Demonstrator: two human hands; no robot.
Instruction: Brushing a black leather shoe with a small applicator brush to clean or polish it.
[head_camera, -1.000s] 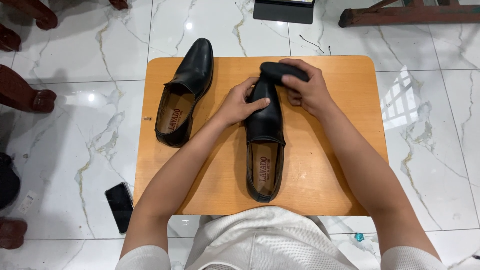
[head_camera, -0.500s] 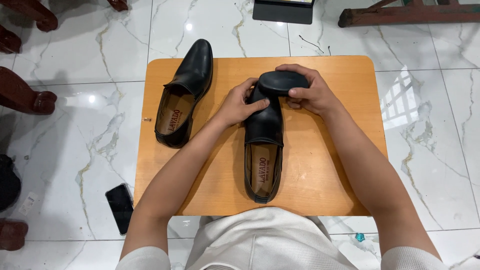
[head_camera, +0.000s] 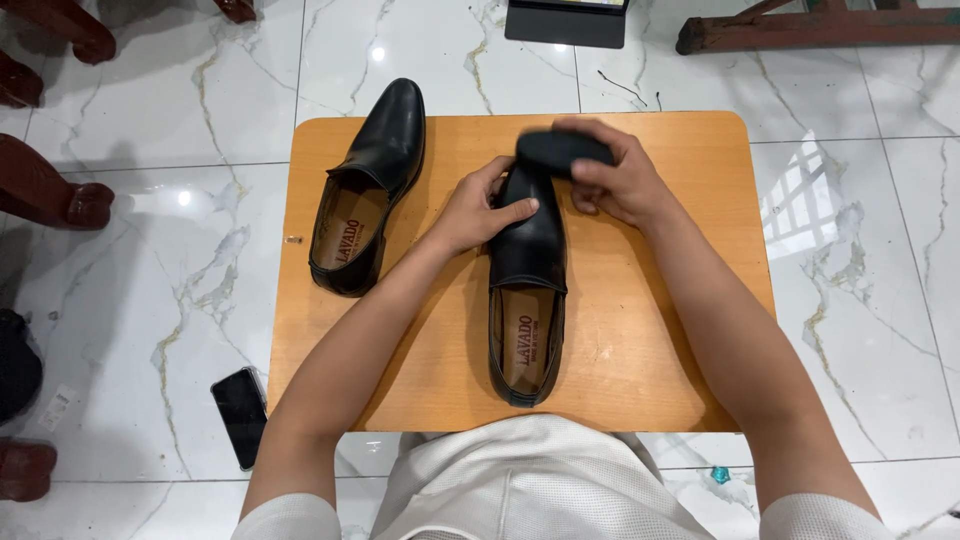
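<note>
Polishing the toe of the black shoe (head_camera: 527, 270) on the tabletop (head_camera: 660, 330)
Left hand (head_camera: 478, 210) fingers press its side; right hand (head_camera: 612, 180) fingers pinch the dark pad (head_camera: 562, 150) over the toe; next stroke probably needs steady bracing

Black loafer (head_camera: 527, 270) under black brush (head_camera: 565, 152)
</note>
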